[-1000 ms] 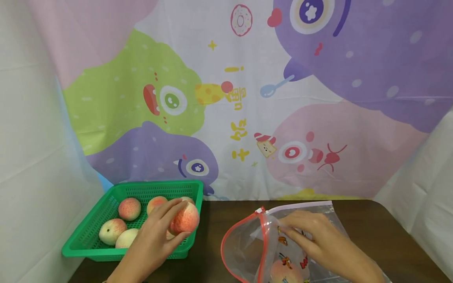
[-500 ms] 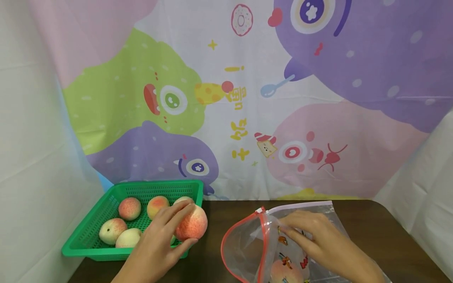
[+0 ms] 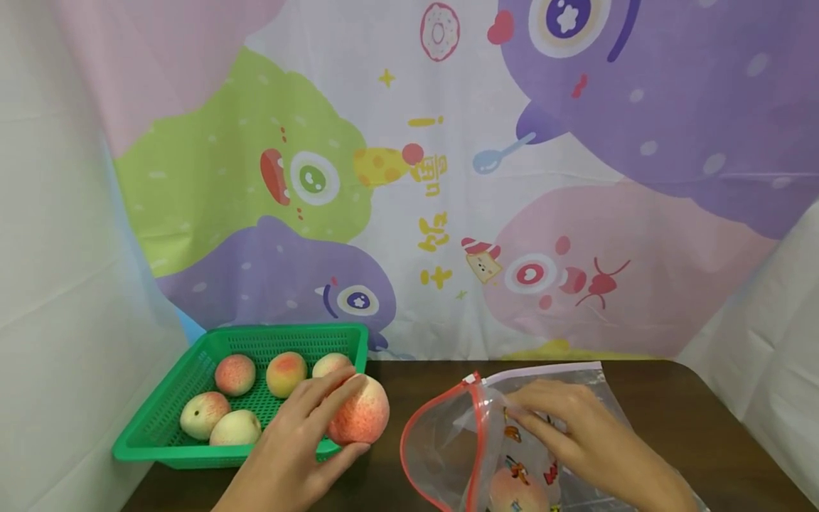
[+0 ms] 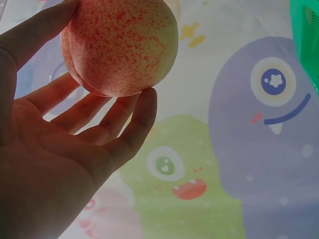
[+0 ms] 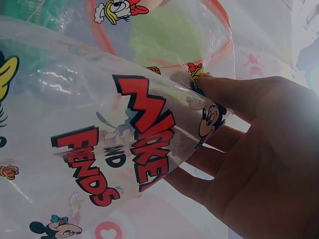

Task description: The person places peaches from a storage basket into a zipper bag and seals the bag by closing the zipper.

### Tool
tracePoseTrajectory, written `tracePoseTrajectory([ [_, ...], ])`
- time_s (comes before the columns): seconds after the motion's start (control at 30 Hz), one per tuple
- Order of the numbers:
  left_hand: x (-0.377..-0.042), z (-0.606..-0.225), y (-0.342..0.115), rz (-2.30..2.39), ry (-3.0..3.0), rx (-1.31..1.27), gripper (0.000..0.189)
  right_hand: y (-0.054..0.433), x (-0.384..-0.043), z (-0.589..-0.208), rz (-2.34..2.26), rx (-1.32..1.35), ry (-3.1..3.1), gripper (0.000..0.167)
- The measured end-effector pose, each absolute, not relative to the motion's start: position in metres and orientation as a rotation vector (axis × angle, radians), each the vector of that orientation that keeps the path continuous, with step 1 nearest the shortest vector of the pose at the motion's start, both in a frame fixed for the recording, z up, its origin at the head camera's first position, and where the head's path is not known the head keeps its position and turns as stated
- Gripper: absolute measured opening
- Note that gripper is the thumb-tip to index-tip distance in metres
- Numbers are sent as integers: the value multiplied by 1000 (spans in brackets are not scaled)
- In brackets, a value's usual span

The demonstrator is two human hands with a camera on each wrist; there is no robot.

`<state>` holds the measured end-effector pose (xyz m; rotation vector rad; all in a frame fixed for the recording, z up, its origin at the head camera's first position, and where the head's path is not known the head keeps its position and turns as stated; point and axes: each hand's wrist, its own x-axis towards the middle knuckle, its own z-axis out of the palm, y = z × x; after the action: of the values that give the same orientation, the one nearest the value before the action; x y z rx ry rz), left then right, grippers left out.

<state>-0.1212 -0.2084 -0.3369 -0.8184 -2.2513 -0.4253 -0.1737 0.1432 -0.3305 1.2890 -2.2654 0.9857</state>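
Observation:
Between thumb and fingertips my left hand (image 3: 299, 434) grips a red-and-cream peach (image 3: 363, 412), held just off the right side of a green basket (image 3: 153, 452). The left wrist view shows the same peach (image 4: 122, 45) from below, with the fingers curved under it. On the right, my right hand (image 3: 579, 434) pinches the edge of a clear zip bag (image 3: 441, 455) printed with cartoon figures. Its red-rimmed mouth gapes toward the left. Inside the bag a peach (image 3: 517, 491) shows through the plastic. The right wrist view shows thumb and fingers on the bag's film (image 5: 109, 139).
Several peaches lie in the basket, among them a yellow-orange peach (image 3: 286, 374) and a pale peach (image 3: 235, 429). Dark wooden table (image 3: 678, 419) runs beneath. A cartoon-printed cloth (image 3: 441, 327) hangs behind, and white cloth walls (image 3: 57, 284) stand at both sides.
My left hand has carried the peach rightward and slightly down, from over the basket to past its right rim. My right hand keeps its hold on the bag.

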Motion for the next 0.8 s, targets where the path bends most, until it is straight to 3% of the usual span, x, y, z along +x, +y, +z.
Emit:
tracePoseTrajectory([
  [0.8, -111, -338, -186, -437, -2214, -949, 61, 141, -173, -330, 957, 1300, -2261, 29],
])
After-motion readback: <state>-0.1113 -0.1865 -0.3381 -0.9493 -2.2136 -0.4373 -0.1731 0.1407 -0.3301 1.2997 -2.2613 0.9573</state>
